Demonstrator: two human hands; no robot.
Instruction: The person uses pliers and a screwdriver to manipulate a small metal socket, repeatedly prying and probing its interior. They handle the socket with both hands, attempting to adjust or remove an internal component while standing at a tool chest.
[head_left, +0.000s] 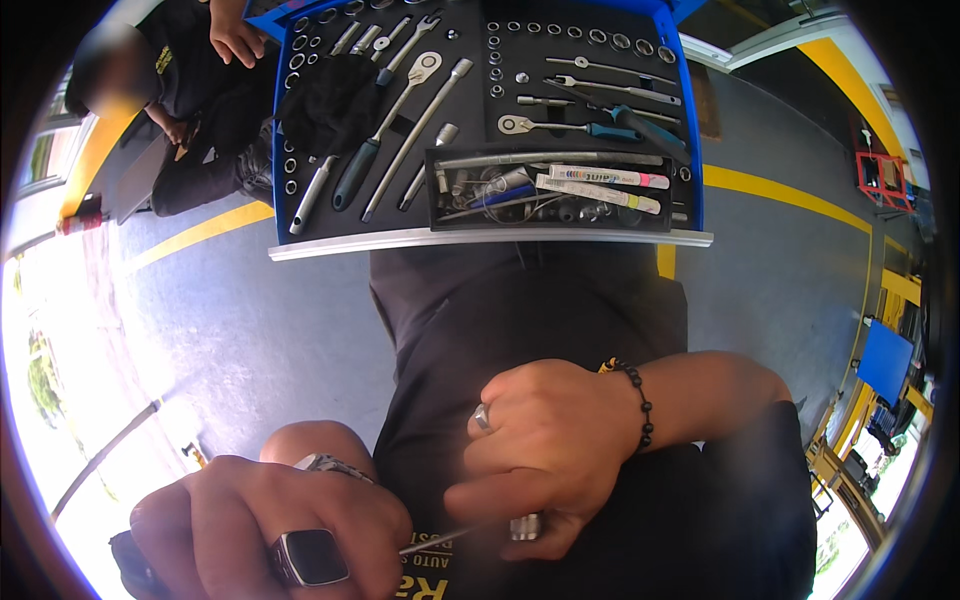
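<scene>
Low on the left, my left hand (270, 530) is closed in a fist around a tool whose thin metal shaft (432, 541) sticks out toward my right hand; its handle is mostly hidden. A large square black ring is on a left finger. My right hand (545, 440), with a silver ring and black beaded bracelet (645, 405), has its fingers curled shut in front of my dark shirt. Near its thumb shows a small ribbed silver piece (525, 526); I cannot tell whether it is gripped or worn. The shaft's tip points toward it.
Ahead stands an open blue tool drawer (490, 238) with sockets, ratchets (385, 125) and extension bars in foam. A black tray (655, 220) holds markers (600, 190) and small metal parts. At upper left a seated person's hand (237, 40) rests by the drawer.
</scene>
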